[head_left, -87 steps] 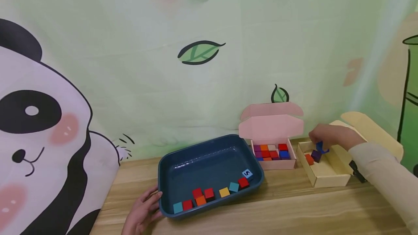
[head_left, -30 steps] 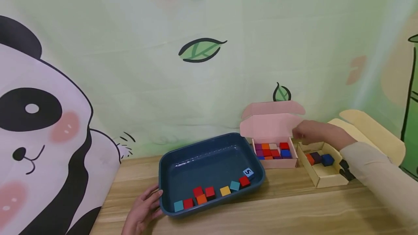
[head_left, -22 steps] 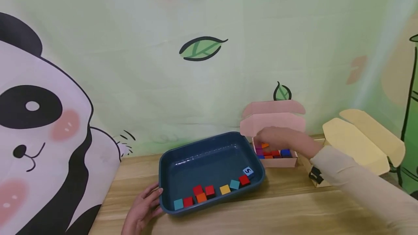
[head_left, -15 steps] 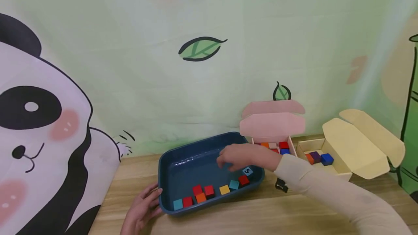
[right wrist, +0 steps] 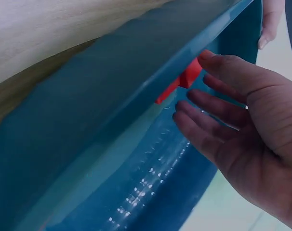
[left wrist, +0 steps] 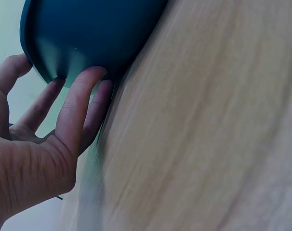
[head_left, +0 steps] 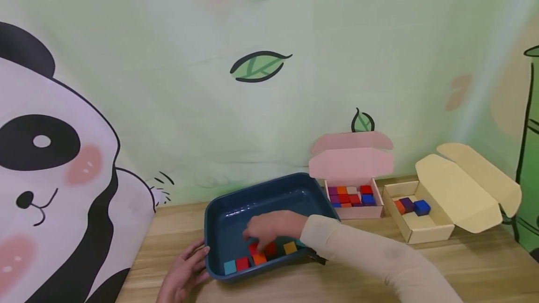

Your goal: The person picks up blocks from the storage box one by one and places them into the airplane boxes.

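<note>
A left hand (head_left: 185, 265), a blue tray (head_left: 231, 223) and a right hand (head_left: 273, 227)
The left hand touches the tray's left end, fingers spread. Two red blocks (head_left: 252, 248) sit toward the tray's near side, just by the right hand, its fingers apart. Then a pink box (head_left: 360, 212) and a yellow box (head_left: 431, 235) stand on the bench (head_left: 248, 291), both with blocks inside (head_left: 366, 190).

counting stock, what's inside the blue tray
The blue tray shows a teal block, three red blocks, an orange block, a yellow block and a sliver of teal. The right hand and sleeve hide part of its floor; anything beneath can't be seen.
</note>
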Available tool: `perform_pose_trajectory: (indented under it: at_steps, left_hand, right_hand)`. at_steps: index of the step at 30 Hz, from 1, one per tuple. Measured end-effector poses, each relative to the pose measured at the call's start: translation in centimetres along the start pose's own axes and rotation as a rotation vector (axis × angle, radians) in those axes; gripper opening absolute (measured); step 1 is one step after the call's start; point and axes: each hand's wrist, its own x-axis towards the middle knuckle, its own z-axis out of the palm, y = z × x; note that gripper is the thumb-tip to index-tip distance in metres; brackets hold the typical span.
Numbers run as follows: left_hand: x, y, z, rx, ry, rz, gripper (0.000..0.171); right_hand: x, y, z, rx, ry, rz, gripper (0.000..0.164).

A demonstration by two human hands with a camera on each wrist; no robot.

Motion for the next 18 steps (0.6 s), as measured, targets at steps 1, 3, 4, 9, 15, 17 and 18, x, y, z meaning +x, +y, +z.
perform_pose_trajectory:
  at_steps: [1,3,4,9,15,17,18]
  left_hand:
    - [0.01,0.02,-0.06,-0.004,0.004,-0.001,0.069]
    - [-0.01,0.01,-0.14,-0.004,0.003,-0.002,0.069]
    - [-0.01,-0.16,-0.15,-0.002,0.000,-0.002,0.070]
    - [-0.07,-0.47,-0.17,-0.002,-0.012,-0.015,0.074]
    - [-0.07,0.07,-0.09,-0.003,-0.015,-0.004,0.073]
    - [-0.12,0.07,-0.03,0.000,-0.009,0.007,0.071]
    - [-0.12,0.04,-0.02,0.002,-0.007,0.010,0.072]
  right_hand:
    - [0.26,-0.05,0.05,0.010,-0.002,0.003,0.038]
    - [0.68,-0.18,0.28,0.032,-0.003,0.003,0.035]
    - [0.82,-0.29,0.48,0.049,-0.005,0.004,0.033]
    - [1.11,-0.76,0.72,0.121,-0.002,0.022,0.032]
    - [1.20,-0.65,0.26,0.175,0.014,0.065,0.034]
    - [1.22,-0.63,0.24,0.163,0.026,0.064,0.035]
    - [1.20,-0.65,0.23,0.163,0.031,0.063,0.035]
